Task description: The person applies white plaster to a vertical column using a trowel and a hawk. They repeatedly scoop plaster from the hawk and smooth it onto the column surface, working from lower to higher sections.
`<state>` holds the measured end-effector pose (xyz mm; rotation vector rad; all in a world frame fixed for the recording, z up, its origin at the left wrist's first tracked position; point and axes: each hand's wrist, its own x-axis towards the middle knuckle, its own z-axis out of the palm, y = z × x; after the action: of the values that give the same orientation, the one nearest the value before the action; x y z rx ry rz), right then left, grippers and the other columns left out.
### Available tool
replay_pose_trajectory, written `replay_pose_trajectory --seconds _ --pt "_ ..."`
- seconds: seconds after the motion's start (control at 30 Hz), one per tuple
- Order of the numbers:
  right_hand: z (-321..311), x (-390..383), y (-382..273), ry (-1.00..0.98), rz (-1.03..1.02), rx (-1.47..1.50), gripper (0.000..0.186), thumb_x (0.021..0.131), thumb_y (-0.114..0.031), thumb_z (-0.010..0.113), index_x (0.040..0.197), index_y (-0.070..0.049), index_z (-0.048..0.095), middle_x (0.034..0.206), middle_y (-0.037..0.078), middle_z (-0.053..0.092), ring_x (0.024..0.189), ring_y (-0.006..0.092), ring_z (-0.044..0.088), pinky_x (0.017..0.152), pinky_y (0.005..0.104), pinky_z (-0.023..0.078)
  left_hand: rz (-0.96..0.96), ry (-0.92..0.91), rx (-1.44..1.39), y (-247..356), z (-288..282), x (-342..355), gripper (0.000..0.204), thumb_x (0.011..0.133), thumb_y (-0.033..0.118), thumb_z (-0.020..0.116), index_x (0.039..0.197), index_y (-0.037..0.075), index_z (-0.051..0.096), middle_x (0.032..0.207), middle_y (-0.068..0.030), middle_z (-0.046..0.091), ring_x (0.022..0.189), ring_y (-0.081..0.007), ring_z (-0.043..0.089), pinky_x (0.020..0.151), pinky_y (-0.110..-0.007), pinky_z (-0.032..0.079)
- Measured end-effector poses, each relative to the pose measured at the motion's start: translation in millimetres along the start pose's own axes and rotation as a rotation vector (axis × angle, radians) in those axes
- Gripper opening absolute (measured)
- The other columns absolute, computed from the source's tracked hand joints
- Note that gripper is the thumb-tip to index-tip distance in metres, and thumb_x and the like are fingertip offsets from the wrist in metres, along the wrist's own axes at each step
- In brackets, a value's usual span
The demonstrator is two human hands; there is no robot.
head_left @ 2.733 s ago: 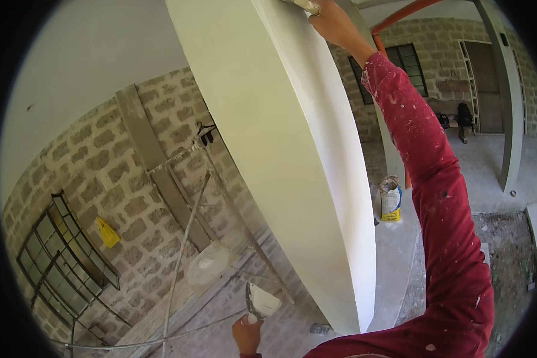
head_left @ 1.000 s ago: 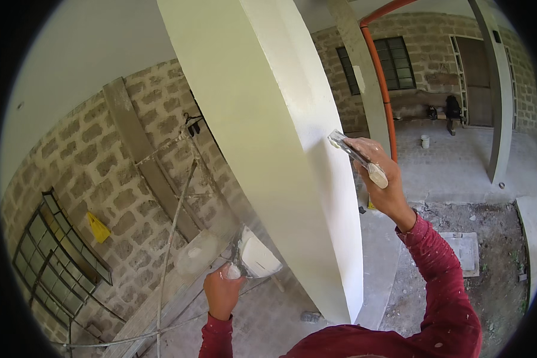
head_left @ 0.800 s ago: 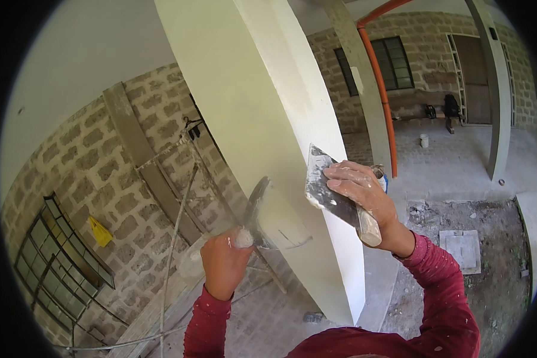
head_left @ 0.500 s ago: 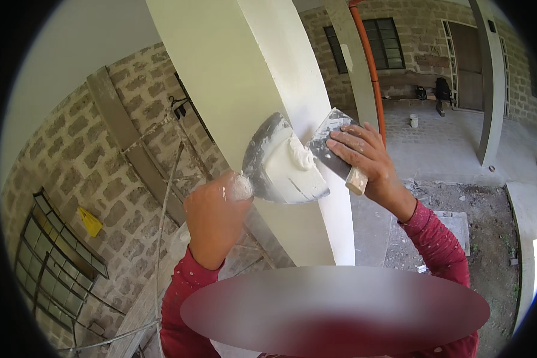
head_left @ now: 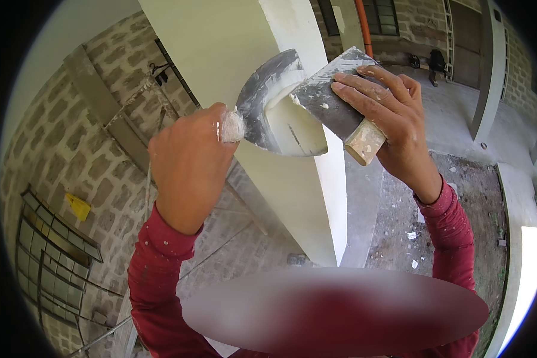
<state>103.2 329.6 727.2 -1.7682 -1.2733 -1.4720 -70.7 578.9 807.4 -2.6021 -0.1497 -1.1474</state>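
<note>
My left hand (head_left: 188, 167) is closed round the putty-caked handle of a broad, round-edged putty knife (head_left: 256, 110). White putty (head_left: 292, 122) lies across the blade. My right hand (head_left: 403, 122) grips a flat, rectangular scraper (head_left: 328, 98) with a pale wooden handle (head_left: 364, 142), its fingers laid along the dark blade. The scraper's edge overlaps the putty on the left blade. Smears of white mark both tools and my fingers. Right behind them stands a pale square pillar (head_left: 221, 53); whether either blade touches it I cannot tell.
Scaffold bars (head_left: 149, 185) stand left of the pillar, before a stone block wall (head_left: 110, 173) with a barred window (head_left: 53, 262). A yellow bag (head_left: 77, 206) hangs there. To the right are an orange pipe (head_left: 364, 27), another post (head_left: 489, 71) and a dirt patch with a concrete kerb (head_left: 516, 221).
Both hands and their tools sit higher in the picture, and the view has shifted. The scraper has come over the putty knife's blade, and the lump of putty there is now spread and partly covered.
</note>
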Motion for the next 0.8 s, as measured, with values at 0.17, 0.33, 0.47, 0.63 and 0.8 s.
replay_pose_trajectory --seconds 0.17,0.33,0.47,0.63,0.8 --pt "2.5 -3.0 -4.6 -0.175 -0.051 0.134 0.048 0.091 -0.002 0.079 0.137 -0.015 0.079 0.134 0.004 0.080 0.127 0.0278 0.070 0.109 0.0484 0.044 -0.083 0.096 0.021 -23.1 0.3 6.5 0.035 0.082 0.015 0.089 0.115 0.007 0.080 0.089 -0.0205 0.075 0.084 -0.0436 0.072 0.074 -0.049 0.056" --pt "-14.4 70.5 82.6 -0.009 0.630 0.550 0.030 0.103 -0.006 0.073 0.131 0.005 0.073 0.111 0.005 0.077 0.093 0.0144 0.071 0.086 0.0336 0.058 -0.341 0.154 -0.170 -40.6 -6.9 6.3 0.023 0.084 0.022 0.085 0.101 0.007 0.078 0.082 -0.0199 0.073 0.078 -0.0455 0.069 0.069 -0.049 0.054" --pt "17.9 186.4 166.2 0.263 0.669 0.984 0.039 0.094 -0.007 0.075 0.125 0.016 0.067 0.103 0.017 0.073 0.092 0.0221 0.073 0.079 0.0416 0.061 -0.272 0.042 -0.394 -20.7 17.9 -18.8 0.029 0.079 0.022 0.088 0.099 0.004 0.078 0.080 -0.0223 0.071 0.077 -0.0452 0.069 0.069 -0.049 0.054" --pt "50.5 295.3 216.9 0.113 0.785 0.805 0.039 0.085 -0.008 0.076 0.113 0.019 0.069 0.100 0.020 0.070 0.082 0.0296 0.070 0.071 0.0515 0.057 -0.376 -0.158 -0.443 -8.7 43.0 -61.7 0.031 0.077 0.022 0.090 0.097 0.003 0.077 0.078 -0.0219 0.071 0.076 -0.0444 0.069 0.068 -0.048 0.053" --pt "63.5 338.4 230.0 -0.048 0.785 0.500 0.044 0.080 -0.014 0.076 0.110 0.018 0.071 0.090 0.021 0.068 0.076 0.0336 0.068 0.067 0.0521 0.056 -0.490 -0.140 -0.543 -21.6 59.7 -113.8 0.027 0.079 0.014 0.086 0.098 -0.001 0.076 0.077 -0.0186 0.071 0.072 -0.0339 0.064 0.068 -0.041 0.052"
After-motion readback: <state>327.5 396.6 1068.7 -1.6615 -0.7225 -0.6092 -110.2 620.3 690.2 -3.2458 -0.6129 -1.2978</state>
